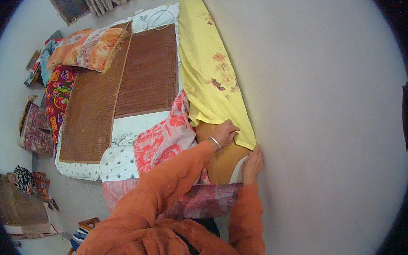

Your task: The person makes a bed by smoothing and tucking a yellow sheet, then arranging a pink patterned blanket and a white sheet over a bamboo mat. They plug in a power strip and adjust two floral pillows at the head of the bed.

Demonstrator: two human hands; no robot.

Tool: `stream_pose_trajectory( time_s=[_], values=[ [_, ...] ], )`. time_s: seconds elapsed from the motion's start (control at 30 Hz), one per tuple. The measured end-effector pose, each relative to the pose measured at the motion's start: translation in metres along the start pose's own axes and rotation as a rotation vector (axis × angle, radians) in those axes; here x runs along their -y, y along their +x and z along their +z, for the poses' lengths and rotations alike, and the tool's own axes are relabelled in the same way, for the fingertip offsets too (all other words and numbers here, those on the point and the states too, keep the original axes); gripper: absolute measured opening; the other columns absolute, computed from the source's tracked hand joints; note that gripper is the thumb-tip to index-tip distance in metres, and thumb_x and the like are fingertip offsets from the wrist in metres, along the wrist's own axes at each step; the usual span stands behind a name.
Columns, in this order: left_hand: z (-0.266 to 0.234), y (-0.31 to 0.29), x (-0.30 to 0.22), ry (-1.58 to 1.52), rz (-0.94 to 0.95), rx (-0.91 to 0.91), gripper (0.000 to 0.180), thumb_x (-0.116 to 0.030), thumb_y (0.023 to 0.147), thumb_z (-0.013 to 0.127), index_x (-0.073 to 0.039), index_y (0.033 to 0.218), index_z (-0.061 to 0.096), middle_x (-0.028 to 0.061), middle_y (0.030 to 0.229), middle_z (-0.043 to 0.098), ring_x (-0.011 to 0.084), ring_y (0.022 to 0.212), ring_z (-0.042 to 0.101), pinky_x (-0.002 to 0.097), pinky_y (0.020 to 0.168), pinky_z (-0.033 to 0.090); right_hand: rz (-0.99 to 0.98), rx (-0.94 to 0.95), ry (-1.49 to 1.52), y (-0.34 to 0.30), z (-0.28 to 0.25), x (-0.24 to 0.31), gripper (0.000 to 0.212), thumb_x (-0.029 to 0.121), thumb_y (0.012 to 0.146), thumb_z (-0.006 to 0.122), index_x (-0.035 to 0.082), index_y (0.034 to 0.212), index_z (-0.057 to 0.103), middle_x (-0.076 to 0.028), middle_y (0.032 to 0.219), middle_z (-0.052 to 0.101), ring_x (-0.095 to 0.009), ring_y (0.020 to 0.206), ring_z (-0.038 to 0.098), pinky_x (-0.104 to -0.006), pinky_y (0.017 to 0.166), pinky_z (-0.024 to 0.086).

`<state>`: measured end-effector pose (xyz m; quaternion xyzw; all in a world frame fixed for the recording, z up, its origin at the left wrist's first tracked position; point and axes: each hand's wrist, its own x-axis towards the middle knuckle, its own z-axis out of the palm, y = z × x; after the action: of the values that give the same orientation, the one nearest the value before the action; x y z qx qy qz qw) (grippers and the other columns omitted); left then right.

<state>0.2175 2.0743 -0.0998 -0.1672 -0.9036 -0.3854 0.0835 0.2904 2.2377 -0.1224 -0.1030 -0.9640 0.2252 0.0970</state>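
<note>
A yellow floral sheet (206, 58) lies lengthwise along the wall side of the bed. My left hand (226, 132), with a light bangle (214, 143) at the wrist, has its fingers closed on the sheet's near edge. Against the wall, my right hand (253, 164) grips the sheet's near right corner; its fingertips are partly hidden. Under both hands a bare tan board-like surface (217, 166) shows, with a whitish edge strip beside my right hand. A red and white patterned cloth (163, 141) lies bunched to the left of my left forearm.
Brown woven mats (148, 68) cover the bed's middle over a white spotted sheet (79, 171). An orange patterned pillow (89, 48) rests at the far left. The plain wall (327, 98) rises close on the right. A wooden chair (87, 223) stands at lower left.
</note>
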Motion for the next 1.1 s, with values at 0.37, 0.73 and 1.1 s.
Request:
stream_pose_trajectory(
  time_s=[0.37, 0.73, 1.1],
  values=[
    [-0.036, 0.036, -0.047, -0.270, -0.112, -0.352, 0.015, -0.018, 0.076, 0.057, -0.010, 0.086, 0.064, 0.0086, 0.079, 0.060, 0.0246, 0.075, 0.059, 0.0356, 0.064, 0.048, -0.411, -0.459, 0.274, 0.063, -0.022, 0.036, 0.018, 0.003, 0.076, 0.052, -0.002, 0.093, 0.049, -0.022, 0.098, 0.049, -0.039, 0.089, 0.051, -0.0453, 0.066, 0.043],
    [0.006, 0.003, -0.002, -0.036, 0.005, -0.011, 0.017, -0.021, 0.079, 0.055, -0.007, 0.085, 0.062, 0.0102, 0.080, 0.060, 0.0281, 0.077, 0.058, 0.0365, 0.068, 0.046, -0.244, -0.020, -0.048, 0.025, -0.011, 0.023, 0.040, 0.009, 0.077, 0.053, 0.004, 0.115, 0.043, -0.019, 0.113, 0.045, -0.038, 0.091, 0.052, -0.0428, 0.078, 0.045],
    [0.015, 0.022, -0.011, -0.210, 0.072, -0.143, 0.016, -0.015, 0.076, 0.056, -0.006, 0.089, 0.062, 0.0105, 0.080, 0.060, 0.0262, 0.075, 0.058, 0.0344, 0.068, 0.047, 0.211, 0.452, 0.566, 0.038, 0.016, -0.016, 0.049, 0.037, 0.088, 0.042, 0.001, 0.120, 0.044, -0.024, 0.112, 0.052, -0.039, 0.104, 0.048, -0.0408, 0.088, 0.037]
  ],
)
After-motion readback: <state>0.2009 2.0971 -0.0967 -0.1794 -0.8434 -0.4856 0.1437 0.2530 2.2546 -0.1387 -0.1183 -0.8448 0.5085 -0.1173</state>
